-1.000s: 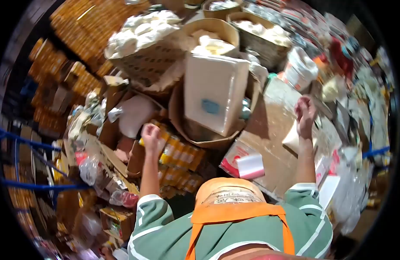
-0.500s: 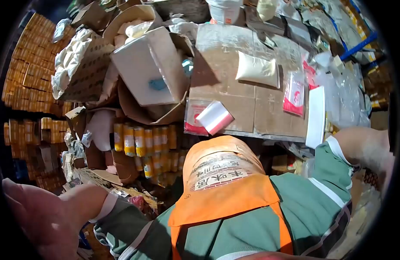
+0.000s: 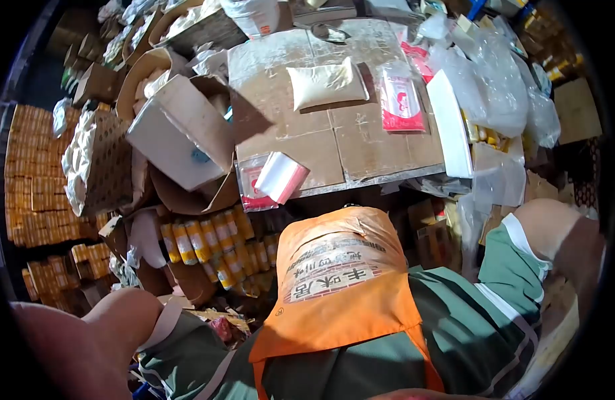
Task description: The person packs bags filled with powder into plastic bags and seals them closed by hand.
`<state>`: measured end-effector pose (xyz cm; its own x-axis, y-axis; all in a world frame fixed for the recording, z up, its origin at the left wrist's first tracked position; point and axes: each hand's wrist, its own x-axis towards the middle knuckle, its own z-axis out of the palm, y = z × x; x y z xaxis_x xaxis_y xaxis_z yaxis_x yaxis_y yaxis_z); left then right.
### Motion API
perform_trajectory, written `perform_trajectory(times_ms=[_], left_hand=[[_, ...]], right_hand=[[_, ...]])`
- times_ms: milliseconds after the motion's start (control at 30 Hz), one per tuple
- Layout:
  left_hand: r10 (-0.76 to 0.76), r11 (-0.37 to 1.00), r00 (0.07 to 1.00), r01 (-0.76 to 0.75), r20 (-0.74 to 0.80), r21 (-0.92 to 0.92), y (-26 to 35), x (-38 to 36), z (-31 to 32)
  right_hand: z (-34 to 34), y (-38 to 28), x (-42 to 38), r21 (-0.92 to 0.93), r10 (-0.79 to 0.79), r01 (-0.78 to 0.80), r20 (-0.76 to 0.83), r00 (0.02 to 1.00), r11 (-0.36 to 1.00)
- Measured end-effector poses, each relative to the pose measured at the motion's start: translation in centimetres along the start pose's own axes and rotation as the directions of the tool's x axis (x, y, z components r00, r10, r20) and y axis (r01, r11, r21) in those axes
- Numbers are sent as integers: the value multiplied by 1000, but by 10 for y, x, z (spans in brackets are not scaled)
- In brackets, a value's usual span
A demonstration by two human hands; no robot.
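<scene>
Neither of my hands shows. My left arm, bare below a green sleeve, bends out at the lower left edge, and my right arm leaves past the right edge. In front of me, a clear bag of pale powder lies on the cardboard-covered table. To its right is a red and white printed packet. A stack of white and pink bags rests over another red packet at the table's near left corner. An orange apron covers my front.
A white foam box sits tilted over cartons left of the table. Yellow-orange packs are piled below it. On the right stand a white foam panel and clear plastic bags. A white bucket is at the back.
The view has shifted, so the table and its contents sit further left and higher. My left arm shows less of its far end at the left edge. The items on the table look unmoved.
</scene>
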<state>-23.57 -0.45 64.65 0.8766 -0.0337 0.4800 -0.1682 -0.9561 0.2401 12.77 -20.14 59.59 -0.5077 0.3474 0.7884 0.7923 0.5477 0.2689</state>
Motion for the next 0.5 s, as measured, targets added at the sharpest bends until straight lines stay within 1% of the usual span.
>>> perform_trajectory(times_ms=[267,500], left_hand=[[50,999,997,-50,-59,-3,-6,-5,4],[107,994,982,-108,-156,7,-21,-36,-12]], right_hand=[[-10,-27,-3,-66,43,-44,-14,999,997],[3,-44,17,-87,67,-70,-38,997,994]])
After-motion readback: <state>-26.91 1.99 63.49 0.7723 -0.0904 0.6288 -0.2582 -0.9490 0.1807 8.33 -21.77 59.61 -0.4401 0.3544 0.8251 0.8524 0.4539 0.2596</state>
